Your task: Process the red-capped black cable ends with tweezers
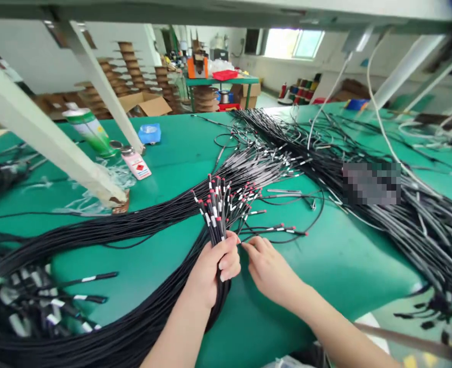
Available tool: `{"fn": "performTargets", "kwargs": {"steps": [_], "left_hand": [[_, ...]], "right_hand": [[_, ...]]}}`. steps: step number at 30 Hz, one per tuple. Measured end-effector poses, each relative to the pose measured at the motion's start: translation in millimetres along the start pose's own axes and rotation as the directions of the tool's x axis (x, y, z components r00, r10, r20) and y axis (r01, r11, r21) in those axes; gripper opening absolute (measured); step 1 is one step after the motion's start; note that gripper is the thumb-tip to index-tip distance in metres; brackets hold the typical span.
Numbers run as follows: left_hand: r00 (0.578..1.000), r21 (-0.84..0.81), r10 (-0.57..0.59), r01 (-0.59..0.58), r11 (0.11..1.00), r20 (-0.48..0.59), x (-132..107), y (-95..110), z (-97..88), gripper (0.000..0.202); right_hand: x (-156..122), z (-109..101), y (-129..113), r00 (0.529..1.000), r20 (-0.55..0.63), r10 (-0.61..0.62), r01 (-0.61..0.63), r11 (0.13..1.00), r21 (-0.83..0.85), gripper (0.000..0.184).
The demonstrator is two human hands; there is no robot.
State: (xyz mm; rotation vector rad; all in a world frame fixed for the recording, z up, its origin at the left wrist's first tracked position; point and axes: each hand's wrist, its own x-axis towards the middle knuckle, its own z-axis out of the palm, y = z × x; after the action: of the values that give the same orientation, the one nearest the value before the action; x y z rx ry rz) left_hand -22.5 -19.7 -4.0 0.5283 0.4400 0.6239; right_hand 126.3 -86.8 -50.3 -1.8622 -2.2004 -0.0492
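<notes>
My left hand (218, 263) is wrapped round a bunch of black cables (215, 220), whose red-tipped ends with white labels stick up above my fist. Just to the right, my right hand (267, 263) pinches a thin black cable, of which only a short dark bit shows between the two hands. More red-tipped cable ends (281, 228) lie on the green table (344, 255) beyond my right hand. From under my left fist the cables run down and left in a long curved bundle (160, 301).
Another cable bundle (106, 230) crosses the table at left, near a white post (95, 176). A pink bottle (137, 162), a green-and-white can (90, 132) and a blue box (149, 134) stand behind it. A large cable heap (394, 225) covers the right side.
</notes>
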Motion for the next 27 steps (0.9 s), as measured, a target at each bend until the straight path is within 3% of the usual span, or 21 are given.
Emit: {"fn": "performTargets", "kwargs": {"steps": [7,11,14,17,19,23,25,27], "left_hand": [[0.992,0.062,0.083,-0.077,0.995,-0.100,-0.2,-6.4,6.3,0.039],[0.986,0.064,0.098,-0.090,0.994,-0.135,-0.2,-8.1,10.2,0.036],[0.985,0.030,0.079,-0.075,0.997,-0.152,-0.5,-7.7,10.6,0.029],[0.982,0.020,0.065,-0.062,0.998,-0.177,-0.6,-7.7,7.8,0.024],[0.978,0.039,0.065,-0.058,0.998,-0.196,-0.6,-8.1,5.8,0.024],[0.969,0.079,0.087,-0.071,0.994,-0.229,0.6,-9.1,3.8,0.026],[0.964,0.082,0.101,-0.083,0.993,-0.245,2.1,-9.3,3.3,0.026],[0.959,0.069,0.112,-0.097,0.993,-0.260,3.8,-9.3,3.0,0.025]], "right_hand": [[21.9,9.4,10.1,0.991,0.014,-0.137,0.135,0.985,0.106,0.024],[20.7,6.8,12.8,0.989,0.021,-0.143,0.138,0.976,0.167,0.018],[15.1,-4.0,30.3,0.993,0.056,-0.104,0.092,0.978,0.189,0.018],[22.7,-16.9,75.2,0.997,0.068,0.028,-0.041,0.980,0.196,0.014],[37.0,-21.9,118.4,0.979,0.029,0.201,-0.203,0.961,0.187,0.018],[65.4,-18.1,202.7,0.829,-0.079,0.553,-0.544,0.832,0.114,0.023],[72.3,-13.4,229.1,0.765,-0.057,0.642,-0.637,0.766,0.085,0.025],[74.3,-9.4,243.3,0.730,0.004,0.683,-0.682,0.729,0.056,0.025]]}}
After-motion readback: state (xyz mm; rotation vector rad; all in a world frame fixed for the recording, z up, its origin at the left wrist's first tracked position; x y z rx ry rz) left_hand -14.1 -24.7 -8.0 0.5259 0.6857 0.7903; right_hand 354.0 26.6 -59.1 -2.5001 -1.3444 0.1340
